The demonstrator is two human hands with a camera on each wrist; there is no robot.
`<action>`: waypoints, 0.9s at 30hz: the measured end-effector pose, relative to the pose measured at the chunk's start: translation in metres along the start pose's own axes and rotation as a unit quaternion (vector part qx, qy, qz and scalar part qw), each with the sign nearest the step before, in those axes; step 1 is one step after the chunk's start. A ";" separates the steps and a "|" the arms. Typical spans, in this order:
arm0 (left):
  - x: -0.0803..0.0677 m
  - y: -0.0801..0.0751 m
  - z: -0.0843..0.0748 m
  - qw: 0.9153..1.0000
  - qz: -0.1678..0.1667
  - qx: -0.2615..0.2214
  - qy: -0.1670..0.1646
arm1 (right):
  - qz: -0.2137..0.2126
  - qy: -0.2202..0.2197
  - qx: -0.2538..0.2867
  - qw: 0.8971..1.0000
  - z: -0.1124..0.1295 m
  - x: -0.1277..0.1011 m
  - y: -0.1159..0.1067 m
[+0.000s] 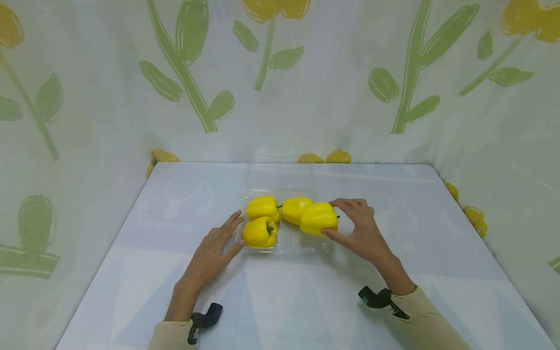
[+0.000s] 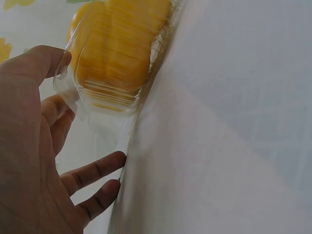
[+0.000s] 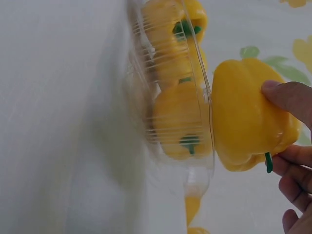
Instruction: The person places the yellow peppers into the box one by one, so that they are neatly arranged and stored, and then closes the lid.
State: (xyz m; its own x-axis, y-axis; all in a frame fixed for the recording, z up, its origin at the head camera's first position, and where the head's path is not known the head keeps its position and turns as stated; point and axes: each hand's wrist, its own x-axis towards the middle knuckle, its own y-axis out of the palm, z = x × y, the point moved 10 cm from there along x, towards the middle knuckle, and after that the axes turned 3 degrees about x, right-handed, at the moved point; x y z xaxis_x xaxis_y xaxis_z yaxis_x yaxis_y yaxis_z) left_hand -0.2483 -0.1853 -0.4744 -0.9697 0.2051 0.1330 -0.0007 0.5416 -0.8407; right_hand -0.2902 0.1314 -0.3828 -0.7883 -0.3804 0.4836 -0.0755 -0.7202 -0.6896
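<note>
A clear plastic clamshell tray (image 1: pixel 284 243) sits mid-table with its lid (image 1: pixel 280 176) folded open behind it. Three yellow bell peppers lie inside: one at back left (image 1: pixel 262 207), one at front left (image 1: pixel 259 232), one at back middle (image 1: pixel 295 209). My right hand (image 1: pixel 345 221) grips a fourth yellow pepper (image 1: pixel 318 218) between thumb and fingers, over the tray's right side. The right wrist view shows that pepper (image 3: pixel 246 119) just outside the tray's rim (image 3: pixel 207 97). My left hand (image 1: pixel 223 238) rests with straight fingers against the tray's left edge, its thumb (image 2: pixel 44 58) touching the tray's corner (image 2: pixel 68 87).
The table (image 1: pixel 306 301) has a pale blue-white cloth. Curtains printed with green stems and yellow flowers (image 1: pixel 197 97) close it in at the back and both sides. Bare cloth lies in front of the tray and to its left and right.
</note>
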 end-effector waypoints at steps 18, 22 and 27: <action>0.001 0.000 0.001 1.000 -0.003 -0.001 0.001 | 0.006 -0.012 0.015 1.000 0.012 0.002 0.014; 0.001 0.000 0.001 1.000 -0.002 -0.003 -0.001 | 0.005 -0.021 0.017 1.000 0.016 0.002 0.018; 0.001 0.000 0.000 1.000 -0.003 -0.004 0.004 | 0.006 -0.021 0.018 1.000 0.017 0.002 0.024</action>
State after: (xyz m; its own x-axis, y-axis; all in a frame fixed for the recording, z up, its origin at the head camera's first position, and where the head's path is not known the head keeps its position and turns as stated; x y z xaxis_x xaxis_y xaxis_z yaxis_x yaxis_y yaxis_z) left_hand -0.2491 -0.1852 -0.4747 -0.9676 0.2088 0.1419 -0.0038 0.5500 -0.8352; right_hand -0.2833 0.1033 -0.3886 -0.7630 -0.4120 0.4981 -0.0436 -0.7359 -0.6756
